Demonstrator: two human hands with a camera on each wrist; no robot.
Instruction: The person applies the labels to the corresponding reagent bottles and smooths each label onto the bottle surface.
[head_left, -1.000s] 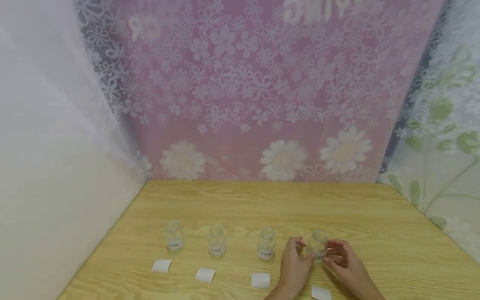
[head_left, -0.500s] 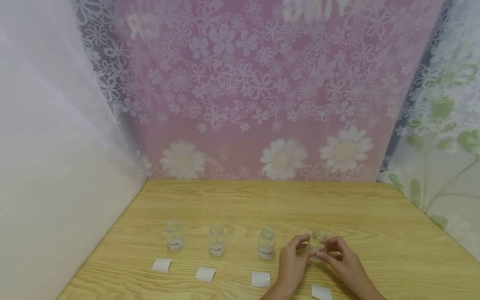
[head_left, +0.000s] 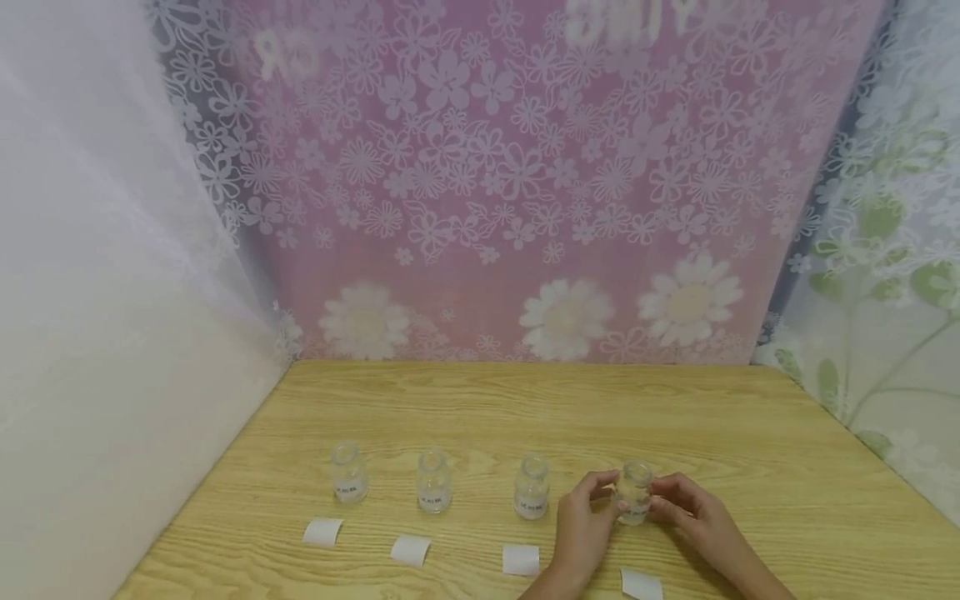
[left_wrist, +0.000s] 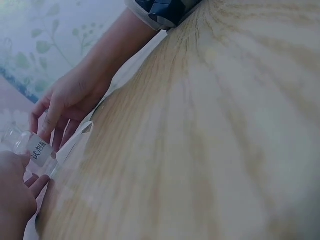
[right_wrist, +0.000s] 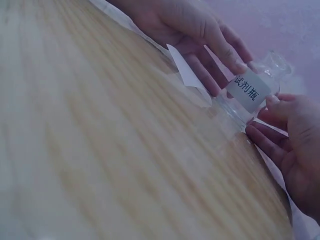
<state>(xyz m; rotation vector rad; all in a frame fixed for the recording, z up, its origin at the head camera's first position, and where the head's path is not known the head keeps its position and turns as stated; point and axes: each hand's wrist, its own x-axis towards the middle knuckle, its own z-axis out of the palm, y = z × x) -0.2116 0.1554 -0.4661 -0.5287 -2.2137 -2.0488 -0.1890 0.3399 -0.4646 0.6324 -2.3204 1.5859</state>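
Observation:
A small clear glass bottle (head_left: 637,487) with a printed white label (right_wrist: 248,91) stands upright on the table, between both hands. My left hand (head_left: 583,529) holds it from the left, its thumb against the label's edge. From the other side my right hand (head_left: 697,517) grips the bottle by thumb and fingers, the thumb near the opposite end of the label. In the left wrist view the label lies across the front of the bottle, between the left hand (left_wrist: 14,187) and the right hand (left_wrist: 72,100). Some fingertips are hidden behind the glass.
Further left stand similar labelled bottles: one (head_left: 532,487), another (head_left: 433,482) and a third (head_left: 348,473). Curled white paper pieces (head_left: 521,560) lie in front of them, with one (head_left: 642,584) near the hands. Floral curtains (head_left: 480,208) surround the wooden table (head_left: 465,408).
The right thumb has moved from the front of the bottle toward its right side, uncovering the label. The left hand stays at the bottle, which has hardly shifted.

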